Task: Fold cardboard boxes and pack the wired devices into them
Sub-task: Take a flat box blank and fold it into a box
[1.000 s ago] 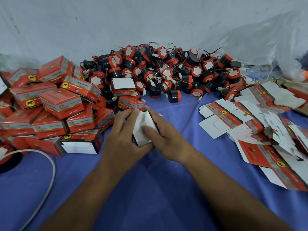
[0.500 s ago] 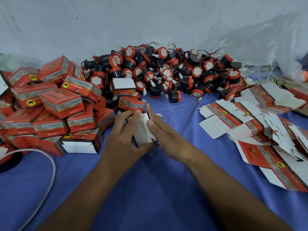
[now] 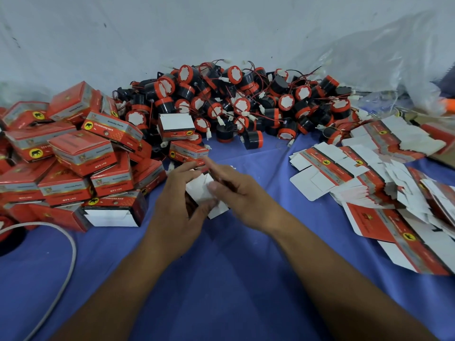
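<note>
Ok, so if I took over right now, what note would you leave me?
Left hand: grips the half-folded small red-and-white cardboard box above the blue cloth table.
Right hand: pinches the box's white flap, thumb in front, fingers behind.
Around: pile of black-and-orange round wired devices at the back, flat unfolded cardboard box blanks on the right, heap of closed red boxes on the left.
Done: many boxes closed.
Left: finish this fold, put one device in, close it, repeat.
</note>
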